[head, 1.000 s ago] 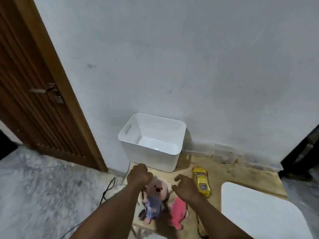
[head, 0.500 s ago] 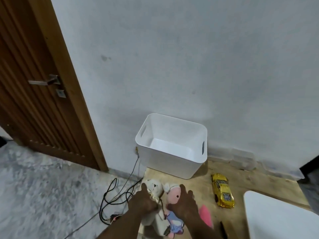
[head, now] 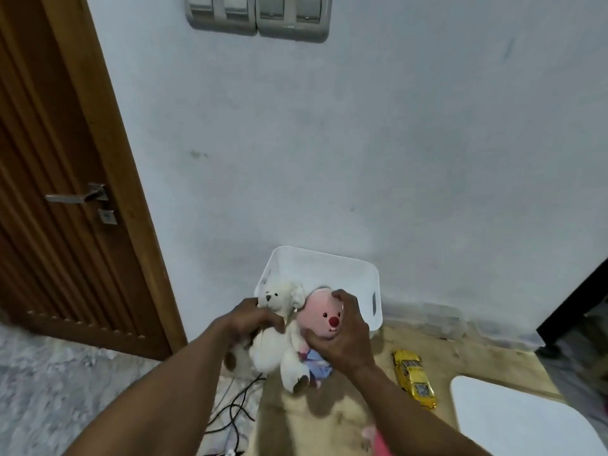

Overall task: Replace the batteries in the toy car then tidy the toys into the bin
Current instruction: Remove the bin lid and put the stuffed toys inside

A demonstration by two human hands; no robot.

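Tidying is under way, none of it finished as far as can be seen. The left hand [head: 253, 319] grips a white teddy [head: 278, 327] and the right hand [head: 342, 337] clasps a pink-faced doll [head: 324, 319], both raised just before the white bin [head: 348, 278] at the wooden table's [head: 467, 363] back-left corner. The yellow toy car [head: 414, 376] lies on the table further right; whether its batteries are changed cannot be told.

No text, label, brand, number or sign could be read anywhere. The yellow car [head: 414, 378] bore only a blurred patch on its rear, too small to make out, and the wall switches [head: 258, 14] showed no legible marking.
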